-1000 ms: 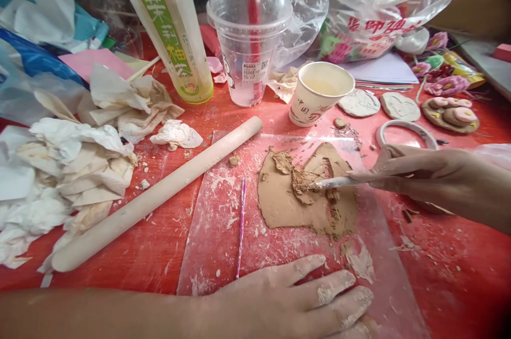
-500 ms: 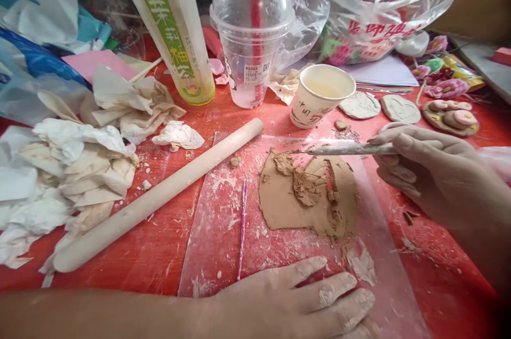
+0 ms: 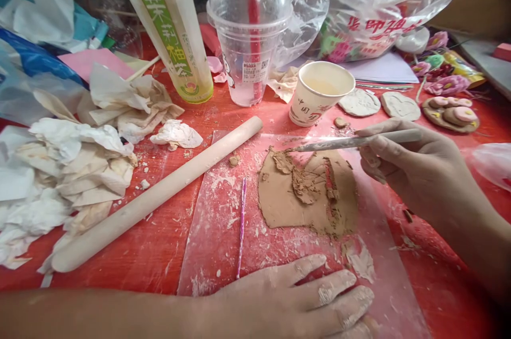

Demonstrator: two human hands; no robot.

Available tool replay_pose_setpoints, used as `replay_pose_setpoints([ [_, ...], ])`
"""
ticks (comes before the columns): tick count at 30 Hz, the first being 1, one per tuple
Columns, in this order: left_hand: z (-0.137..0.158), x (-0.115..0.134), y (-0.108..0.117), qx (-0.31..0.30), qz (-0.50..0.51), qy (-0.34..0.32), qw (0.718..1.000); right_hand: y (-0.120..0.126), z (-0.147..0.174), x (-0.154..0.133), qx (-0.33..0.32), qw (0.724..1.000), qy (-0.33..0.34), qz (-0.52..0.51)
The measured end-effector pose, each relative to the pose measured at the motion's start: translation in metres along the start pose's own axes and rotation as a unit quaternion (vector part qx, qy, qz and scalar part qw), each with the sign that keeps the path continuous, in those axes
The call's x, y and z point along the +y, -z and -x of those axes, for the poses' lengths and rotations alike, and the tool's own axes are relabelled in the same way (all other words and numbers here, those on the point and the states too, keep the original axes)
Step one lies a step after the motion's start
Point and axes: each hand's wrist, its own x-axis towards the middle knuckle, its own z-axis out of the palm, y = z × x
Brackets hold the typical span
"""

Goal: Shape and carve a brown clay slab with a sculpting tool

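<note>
The clay slab (image 3: 283,206) lies flat on a clear sheet (image 3: 221,232), within its borders: a broad crumb-dusted margin on the left, a narrow one on the right. Its left edge is smooth and rounded, its lower right ragged, and a slit near the right side shows red beneath. The right hand (image 3: 411,168) has its grip pinching a slim tool (image 3: 339,142) near the back end; the tip is at the slab's far edge, though whether it touches I can't tell. The left hand (image 3: 287,296) rests palm down, grip spread, across the sheet's near side, with a strip of sheet between fingers and slab. A rolling pin (image 3: 159,195) slants over the sheet's far left corner. Between pin and slab lies a purple stick (image 3: 241,227). A paper cup (image 3: 309,102) stands on the desk (image 3: 155,262) just past the far edge.
</note>
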Motion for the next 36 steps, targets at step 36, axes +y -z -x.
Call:
replay_pose_setpoints([
  [36,-0.001,-0.004,0.006,-0.022,0.010,-0.013,1.000,0.049,-0.023,0.009,0.130,0.988,-0.083,0.000],
])
